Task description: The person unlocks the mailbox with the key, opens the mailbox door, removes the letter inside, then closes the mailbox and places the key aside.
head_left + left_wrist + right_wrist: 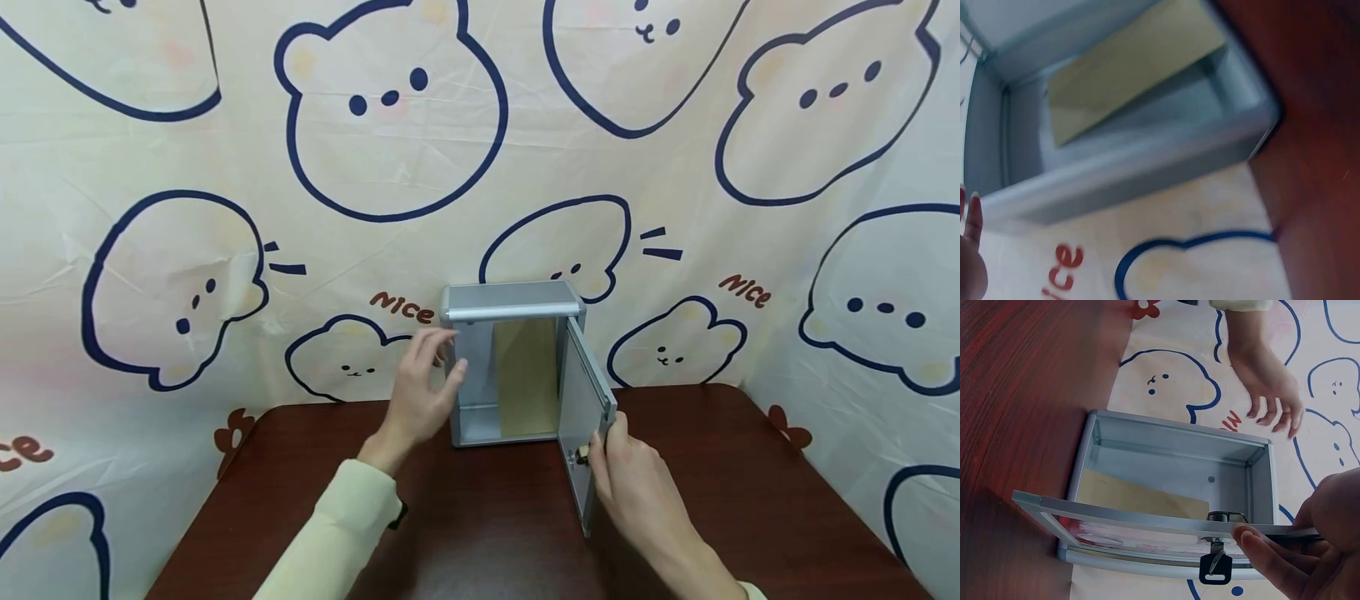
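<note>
A small silver metal box [517,367] stands upright at the back edge of the dark wooden table [480,517], against the bear-print cloth backdrop [390,125]. Its glazed door [588,417] is swung open toward the person, and a tan envelope [525,375] leans inside against the back wall. The right hand [637,483] pinches the free edge of the door beside the lock, where a key [1215,569] with a dark head hangs from the cylinder in the right wrist view. The left hand [420,392] is loose, with straight fingers spread near the box's left side wall; whether they touch it I cannot tell, and it holds nothing. The work looks to be swinging the door on its hinge. To do that well, the left hand should likely press flat against the side wall so the light box does not slide or tip on the table, while the right guides the door by its edge in a smooth arc, keeping fingertips off the frame and leaving the key free.
</note>
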`<state>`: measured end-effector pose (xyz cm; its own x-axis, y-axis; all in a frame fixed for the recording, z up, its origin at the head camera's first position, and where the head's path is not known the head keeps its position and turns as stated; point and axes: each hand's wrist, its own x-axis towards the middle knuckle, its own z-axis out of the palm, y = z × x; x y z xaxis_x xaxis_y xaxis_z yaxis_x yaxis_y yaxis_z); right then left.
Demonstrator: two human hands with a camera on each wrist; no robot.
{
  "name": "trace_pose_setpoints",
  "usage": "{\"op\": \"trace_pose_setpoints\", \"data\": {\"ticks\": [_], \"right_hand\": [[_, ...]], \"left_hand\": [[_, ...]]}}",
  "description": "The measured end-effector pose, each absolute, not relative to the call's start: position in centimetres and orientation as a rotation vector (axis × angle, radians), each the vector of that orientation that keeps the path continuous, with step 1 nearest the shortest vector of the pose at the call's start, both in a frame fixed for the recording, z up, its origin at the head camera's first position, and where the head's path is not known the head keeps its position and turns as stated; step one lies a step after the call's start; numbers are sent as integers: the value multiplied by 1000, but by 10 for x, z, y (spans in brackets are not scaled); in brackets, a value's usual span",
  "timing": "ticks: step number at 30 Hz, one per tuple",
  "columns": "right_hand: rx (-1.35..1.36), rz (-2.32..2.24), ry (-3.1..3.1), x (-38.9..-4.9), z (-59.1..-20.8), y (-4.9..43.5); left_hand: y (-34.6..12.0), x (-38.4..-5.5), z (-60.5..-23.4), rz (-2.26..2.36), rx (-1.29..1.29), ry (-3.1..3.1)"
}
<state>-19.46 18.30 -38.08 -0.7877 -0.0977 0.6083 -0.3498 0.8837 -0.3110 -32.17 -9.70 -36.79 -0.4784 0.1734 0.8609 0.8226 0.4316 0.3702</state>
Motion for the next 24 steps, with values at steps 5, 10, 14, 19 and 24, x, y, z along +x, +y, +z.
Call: {"op": "trace_pose_setpoints", "data": {"ticks": [5, 10, 14, 19, 24], "right_hand": [[321, 553, -2448, -194, -379, 183], [320, 552, -2454, -194, -378, 183], [317, 560, -2462, -195, -379, 183], [311, 576, -2487, -195, -381, 183], [310, 577, -2482, -195, -381, 182]], "left_hand": [[-76, -316, -393, -1155, -862, -1994], [-58, -320, -414, -1299, -827, -2104], [-45, -327, -427, -1387, -756, -2215], [-31, -335, -439, -1427, -604, -2299], [-20, -341, -445, -1473, -446, -2322]]}}
